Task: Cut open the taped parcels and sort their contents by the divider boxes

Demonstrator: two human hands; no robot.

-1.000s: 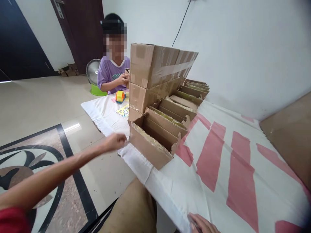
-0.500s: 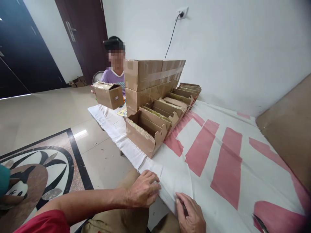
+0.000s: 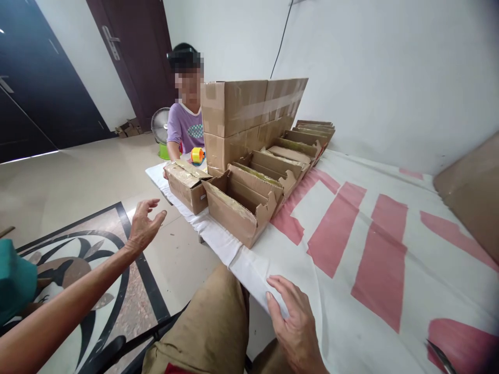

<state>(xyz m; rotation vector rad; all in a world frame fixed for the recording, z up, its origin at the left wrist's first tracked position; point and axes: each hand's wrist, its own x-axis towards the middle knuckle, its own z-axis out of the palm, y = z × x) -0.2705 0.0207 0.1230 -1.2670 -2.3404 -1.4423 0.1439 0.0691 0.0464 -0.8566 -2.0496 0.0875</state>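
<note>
My left hand [image 3: 143, 227] reaches out over the floor with its fingers spread, holding nothing, a short way from a small taped cardboard box [image 3: 187, 185] at the table's near-left edge. My right hand [image 3: 295, 322] lies flat on the white-and-red cloth [image 3: 351, 244] at the table's front edge. A row of open cardboard boxes [image 3: 240, 203] runs back along the table beside a stack of taped closed boxes [image 3: 241, 122]. A person in a purple shirt [image 3: 186, 127] sits at the far end.
An orange and yellow tape dispenser [image 3: 197, 155] lies near the other person. A flat cardboard sheet [image 3: 471, 197] leans at the right. A fan [image 3: 159, 124] and dark doors stand behind. A dark tool tip [image 3: 440, 356] shows at the lower right.
The other person's small box has come down from the air onto the table's edge. My left hand has left the cloth edge and stretched out toward it, open. My right hand stays on the cloth.
</note>
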